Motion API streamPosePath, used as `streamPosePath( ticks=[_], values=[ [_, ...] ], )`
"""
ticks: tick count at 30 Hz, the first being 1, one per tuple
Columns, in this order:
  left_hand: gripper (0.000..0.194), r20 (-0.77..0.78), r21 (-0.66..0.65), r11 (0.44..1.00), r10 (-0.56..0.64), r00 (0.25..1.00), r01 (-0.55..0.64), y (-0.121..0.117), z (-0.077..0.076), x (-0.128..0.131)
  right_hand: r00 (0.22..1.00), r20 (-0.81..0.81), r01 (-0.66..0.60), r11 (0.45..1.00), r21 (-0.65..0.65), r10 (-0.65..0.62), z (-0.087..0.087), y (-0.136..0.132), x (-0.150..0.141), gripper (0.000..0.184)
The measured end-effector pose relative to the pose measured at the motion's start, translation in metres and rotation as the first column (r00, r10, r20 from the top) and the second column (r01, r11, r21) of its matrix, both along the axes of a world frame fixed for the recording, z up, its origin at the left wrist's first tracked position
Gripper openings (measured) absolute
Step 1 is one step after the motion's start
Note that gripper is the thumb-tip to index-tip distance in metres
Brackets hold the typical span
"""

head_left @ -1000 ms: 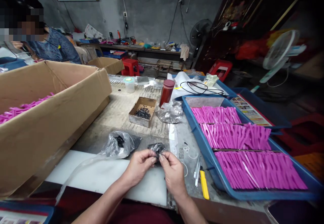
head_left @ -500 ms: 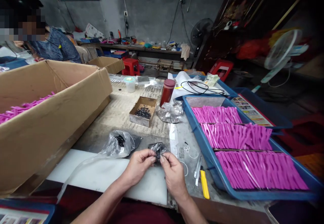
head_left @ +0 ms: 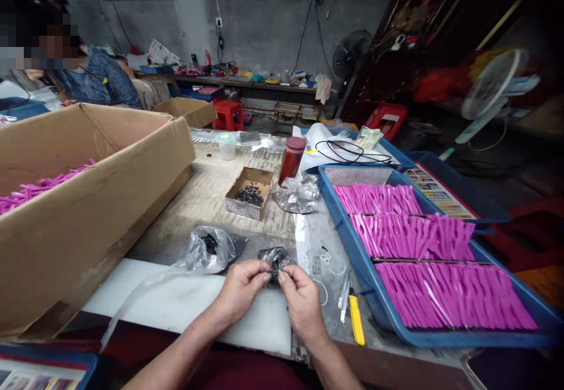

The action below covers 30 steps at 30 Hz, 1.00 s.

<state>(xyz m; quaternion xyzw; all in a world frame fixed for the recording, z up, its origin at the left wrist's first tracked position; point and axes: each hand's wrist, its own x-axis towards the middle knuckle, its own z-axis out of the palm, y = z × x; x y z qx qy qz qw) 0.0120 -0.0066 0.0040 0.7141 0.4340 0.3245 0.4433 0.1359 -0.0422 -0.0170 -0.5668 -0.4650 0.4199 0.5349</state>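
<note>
My left hand (head_left: pixel 244 284) and my right hand (head_left: pixel 300 296) meet over the front of the table. Thumb and forefinger of each are pinched together on a small black part (head_left: pixel 274 273) between them; its exact kind is too small to make out. Just behind the fingertips lies a small clear plastic bag (head_left: pixel 277 255) with dark contents, partly hidden by my hands. To the left, a larger clear plastic bag (head_left: pixel 194 252) lies open with black pieces inside. A white board (head_left: pixel 176 302) lies under my left forearm.
A cardboard box (head_left: pixel 132 202) holding pink strips stands left. At right, a blue tray (head_left: pixel 343 214) holds rows of pink pieces. A yellow-handled tool (head_left: pixel 356 319), a small box of black screws (head_left: pixel 244 208) and a red jar (head_left: pixel 292 158) are nearby. Another person (head_left: pixel 101 78) sits far left.
</note>
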Motion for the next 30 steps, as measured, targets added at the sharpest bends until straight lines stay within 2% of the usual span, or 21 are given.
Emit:
streamPosePath(
  ticks=[8,15,21,30],
  values=[
    [0.013,-0.054,0.075,0.997,0.003,0.999,0.001,-0.0012,0.0012,0.0006,0.999,0.034,0.011,1.0,0.0,-0.011,0.0004,-0.002,0.0005,0.014],
    [0.014,-0.066,0.109,0.994,0.005,0.998,0.003,-0.0013,0.0023,0.001,0.999,-0.036,-0.011,0.999,-0.044,0.01,0.0025,-0.0003,-0.0007,0.017],
    [0.015,-0.092,0.141,0.99,-0.003,0.996,0.015,-0.0026,0.0049,0.0008,1.0,0.006,0.017,1.0,-0.011,-0.017,0.0034,-0.0013,-0.0003,0.016],
    [0.015,-0.079,0.081,0.996,-0.023,0.997,0.029,-0.0033,0.0053,0.0026,1.0,-0.021,0.004,1.0,-0.024,-0.005,0.0034,-0.0003,-0.0021,0.017]
  ],
)
